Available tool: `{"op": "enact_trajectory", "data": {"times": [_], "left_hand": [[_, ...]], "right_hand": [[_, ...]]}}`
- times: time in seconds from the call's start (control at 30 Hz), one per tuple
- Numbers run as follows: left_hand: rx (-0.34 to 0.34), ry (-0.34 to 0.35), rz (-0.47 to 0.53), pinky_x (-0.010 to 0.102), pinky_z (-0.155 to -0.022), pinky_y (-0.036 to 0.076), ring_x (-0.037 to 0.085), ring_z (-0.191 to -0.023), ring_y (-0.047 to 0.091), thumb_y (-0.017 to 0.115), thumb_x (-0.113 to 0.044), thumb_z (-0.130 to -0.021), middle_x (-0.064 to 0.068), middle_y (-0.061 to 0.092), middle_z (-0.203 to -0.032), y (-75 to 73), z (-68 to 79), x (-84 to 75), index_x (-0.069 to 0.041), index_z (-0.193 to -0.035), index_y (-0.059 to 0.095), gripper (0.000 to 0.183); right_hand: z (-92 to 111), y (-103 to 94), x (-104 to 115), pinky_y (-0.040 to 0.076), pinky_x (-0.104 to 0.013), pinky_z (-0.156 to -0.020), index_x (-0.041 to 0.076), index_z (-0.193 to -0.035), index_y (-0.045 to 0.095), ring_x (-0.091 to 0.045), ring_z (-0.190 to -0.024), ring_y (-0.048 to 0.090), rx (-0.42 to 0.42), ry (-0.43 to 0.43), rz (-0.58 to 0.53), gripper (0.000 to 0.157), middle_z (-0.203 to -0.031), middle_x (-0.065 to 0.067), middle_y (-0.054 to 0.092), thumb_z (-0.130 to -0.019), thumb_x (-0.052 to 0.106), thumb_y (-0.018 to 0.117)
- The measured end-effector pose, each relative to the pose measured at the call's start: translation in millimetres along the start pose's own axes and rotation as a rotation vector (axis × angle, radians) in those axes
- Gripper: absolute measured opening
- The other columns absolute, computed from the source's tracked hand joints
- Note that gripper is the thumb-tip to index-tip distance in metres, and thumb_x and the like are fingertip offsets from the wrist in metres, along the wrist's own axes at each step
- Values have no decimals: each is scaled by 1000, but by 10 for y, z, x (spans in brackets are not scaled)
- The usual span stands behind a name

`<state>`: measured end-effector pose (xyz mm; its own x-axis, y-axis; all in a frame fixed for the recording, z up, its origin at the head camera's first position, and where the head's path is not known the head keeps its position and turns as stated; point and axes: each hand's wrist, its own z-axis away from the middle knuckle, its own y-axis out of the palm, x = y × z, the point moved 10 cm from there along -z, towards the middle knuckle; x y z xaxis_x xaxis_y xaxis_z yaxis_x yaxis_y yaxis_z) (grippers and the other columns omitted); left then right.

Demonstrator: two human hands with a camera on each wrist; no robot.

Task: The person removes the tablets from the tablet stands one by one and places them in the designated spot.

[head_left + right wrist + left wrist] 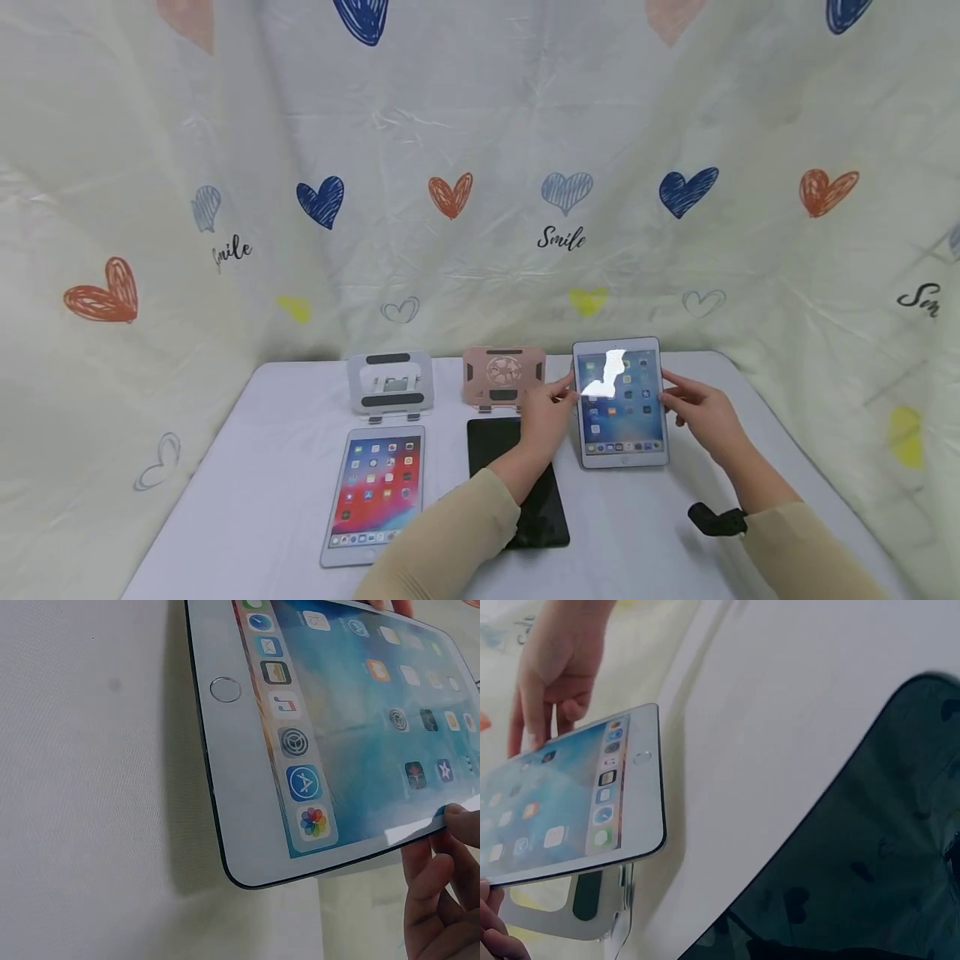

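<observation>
A white tablet (621, 404) with a lit blue home screen is tilted up at the right of the table, held at both side edges. My left hand (546, 419) pinches its left edge. At its right edge my right hand (702, 414) grips with thumb and fingers; in the right wrist view that hand (444, 889) has its thumb on the front rim and fingers behind. A grey stand (592, 904) shows partly behind the tablet in the left wrist view, the rest hidden by it.
A black tablet (538, 512) lies under my left forearm, before a pink stand (504, 375). Left of these lies another white tablet (377, 492) with a red and blue screen, before a pale grey stand (390, 383). A heart-printed cloth (487, 275) hangs behind the table.
</observation>
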<state>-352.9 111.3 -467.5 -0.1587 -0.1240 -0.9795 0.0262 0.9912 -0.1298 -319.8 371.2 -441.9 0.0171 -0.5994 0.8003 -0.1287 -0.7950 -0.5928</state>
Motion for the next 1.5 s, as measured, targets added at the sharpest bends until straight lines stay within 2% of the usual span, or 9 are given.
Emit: {"op": "enact_trajectory", "data": {"times": [0.2, 0.4, 0.57, 0.83, 1.1, 1.3, 1.5], "left_hand": [[58, -53, 25, 23, -64, 49, 8, -79, 57, 74, -17, -90, -15, 65, -88, 82, 71, 79, -31, -124, 70, 37], [101, -73, -26, 23, -62, 47, 8, -76, 56, 74, -17, -90, -14, 64, -86, 111, 134, 133, -30, -127, 68, 40], [159, -59, -78, 23, -60, 46, 7, -73, 54, 74, -16, -90, -13, 65, -87, 169, 204, 160, -27, -132, 65, 44], [249, -86, -144, 24, -58, 45, 9, -68, 54, 74, -14, -90, -12, 64, -88, 250, 339, 214, -31, -145, 52, 62], [264, -123, -220, 25, -60, 44, 8, -69, 53, 77, -9, -86, -11, 59, -81, 267, 423, 202, -32, -149, 46, 74], [328, -156, -245, 26, -59, 42, 11, -68, 52, 79, -4, -82, -10, 59, -84, 341, 469, 281, -33, -153, 38, 87], [372, -170, -278, 26, -57, 40, 13, -64, 51, 80, -3, -81, -8, 58, -82, 378, 548, 293, -34, -156, 32, 95]], "right_hand": [[45, 47, -139, 49, -34, -69, 8, -152, 39, -33, -85, 59, 76, 87, 7, 57, -121, -23, 60, -103, 31, 55], [111, 99, -245, 48, -36, -70, 4, -152, 36, -31, -87, 59, 144, 130, 1, 60, -118, -21, 63, -102, 31, 57], [171, 119, -362, 47, -37, -69, 3, -152, 36, -30, -84, 58, 156, 166, 5, 62, -115, -20, 64, -101, 30, 58], [223, 135, -440, 46, -36, -69, 2, -152, 36, -29, -82, 57, 155, 175, -13, 64, -115, -19, 63, -100, 30, 60], [264, 137, -461, 47, -34, -70, 2, -152, 36, -27, -83, 57, 171, 188, -6, 62, -115, -20, 64, -100, 28, 59], [303, 135, -487, 48, -34, -70, 1, -151, 37, -26, -84, 59, 192, 209, 10, 63, -119, -23, 63, -100, 28, 60], [353, 150, -519, 47, -35, -72, 0, -151, 37, -26, -84, 58, 214, 219, 5, 63, -118, -21, 64, -99, 29, 61]]}}
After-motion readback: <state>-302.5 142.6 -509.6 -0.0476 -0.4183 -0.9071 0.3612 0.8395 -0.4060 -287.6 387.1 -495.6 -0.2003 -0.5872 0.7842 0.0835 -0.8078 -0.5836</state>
